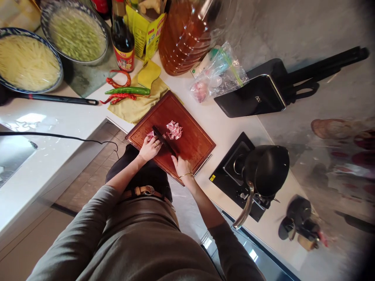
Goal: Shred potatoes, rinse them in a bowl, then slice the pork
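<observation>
A reddish wooden cutting board (193,144) lies on the white counter in front of me. My right hand (181,164) grips the handle of a black knife (163,139), its blade down on the board. My left hand (150,148) presses a pink piece of raw meat (150,135) beside the blade. A small heap of cut meat (174,130) lies just past the knife.
Red and green chili peppers (124,91) rest on a yellow cloth (137,105). Two patterned bowls (27,62) of shredded vegetables, a sauce bottle (122,37), an oil jug (184,37), a knife block (258,95) and a black wok (265,169) on a stove surround the board.
</observation>
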`<state>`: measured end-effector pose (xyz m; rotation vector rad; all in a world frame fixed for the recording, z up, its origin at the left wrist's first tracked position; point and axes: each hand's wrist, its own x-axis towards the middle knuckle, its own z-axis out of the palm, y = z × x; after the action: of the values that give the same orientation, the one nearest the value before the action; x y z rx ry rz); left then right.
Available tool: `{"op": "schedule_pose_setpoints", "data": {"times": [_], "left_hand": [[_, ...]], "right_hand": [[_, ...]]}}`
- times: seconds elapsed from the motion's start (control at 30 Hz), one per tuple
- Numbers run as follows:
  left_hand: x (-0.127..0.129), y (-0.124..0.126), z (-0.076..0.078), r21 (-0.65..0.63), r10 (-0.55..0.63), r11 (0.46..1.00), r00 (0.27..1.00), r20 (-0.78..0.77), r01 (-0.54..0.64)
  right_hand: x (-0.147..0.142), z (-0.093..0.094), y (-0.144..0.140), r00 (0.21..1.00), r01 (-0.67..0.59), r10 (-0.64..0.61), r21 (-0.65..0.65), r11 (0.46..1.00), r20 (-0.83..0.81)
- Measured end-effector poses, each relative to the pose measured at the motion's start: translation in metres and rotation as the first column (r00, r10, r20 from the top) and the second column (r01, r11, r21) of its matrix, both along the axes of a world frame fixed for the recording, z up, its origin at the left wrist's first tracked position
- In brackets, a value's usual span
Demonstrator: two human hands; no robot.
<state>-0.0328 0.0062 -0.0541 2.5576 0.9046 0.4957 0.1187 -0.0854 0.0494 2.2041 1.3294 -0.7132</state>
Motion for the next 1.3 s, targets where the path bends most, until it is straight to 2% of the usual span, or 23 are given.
{"op": "schedule_pose_setpoints", "data": {"times": [0.1,0.17,0.3,0.37,0.5,0.63,0.83,1.03,1.1,1.23,1.3], "left_hand": [[0.000,0.000,0.001,-0.010,-0.001,1.000,1.000,-0.008,0.001],[0.000,0.001,0.002,-0.027,0.003,1.000,1.000,-0.002,-0.003],[-0.001,0.001,0.002,-0.025,-0.002,1.000,1.000,-0.006,0.002],[-0.002,0.001,0.002,-0.006,0.001,1.000,1.000,-0.002,-0.001],[-0.004,0.000,0.001,0.006,0.054,0.998,0.998,0.020,-0.055],[-0.004,0.000,-0.002,-0.020,0.094,0.995,0.995,0.032,-0.093],[-0.003,0.000,0.000,-0.079,0.098,0.992,0.995,0.033,-0.096],[-0.003,0.001,0.004,-0.067,0.076,0.995,0.997,0.032,-0.073],[-0.003,0.002,0.005,-0.067,0.077,0.995,0.996,0.035,-0.075],[-0.003,0.003,0.008,-0.066,0.085,0.994,0.996,0.031,-0.083],[-0.005,0.004,0.009,-0.041,0.106,0.994,0.994,0.038,-0.105]], "right_hand": [[0.000,-0.010,0.001,0.998,0.050,-0.048,0.050,0.997,-0.045],[0.004,-0.016,0.003,0.983,0.132,-0.117,0.101,0.986,-0.145],[0.014,-0.022,0.002,0.904,0.315,-0.248,0.152,0.937,-0.349],[0.016,-0.019,0.000,0.909,0.315,-0.242,0.178,0.932,-0.339],[0.015,-0.007,-0.010,0.974,0.168,-0.129,0.206,0.964,-0.187],[0.013,0.003,-0.021,0.995,0.072,-0.064,0.101,0.992,-0.082],[0.009,0.009,-0.021,0.995,0.054,-0.053,0.004,0.999,-0.079],[-0.002,0.002,-0.012,0.992,0.122,-0.123,-0.037,0.992,-0.034],[-0.004,-0.004,-0.011,0.976,0.196,-0.194,0.010,0.981,-0.099],[-0.002,-0.015,-0.013,0.896,0.357,-0.313,0.091,0.930,-0.315],[-0.001,-0.015,-0.016,0.883,0.393,-0.335,0.126,0.911,-0.329]]}}
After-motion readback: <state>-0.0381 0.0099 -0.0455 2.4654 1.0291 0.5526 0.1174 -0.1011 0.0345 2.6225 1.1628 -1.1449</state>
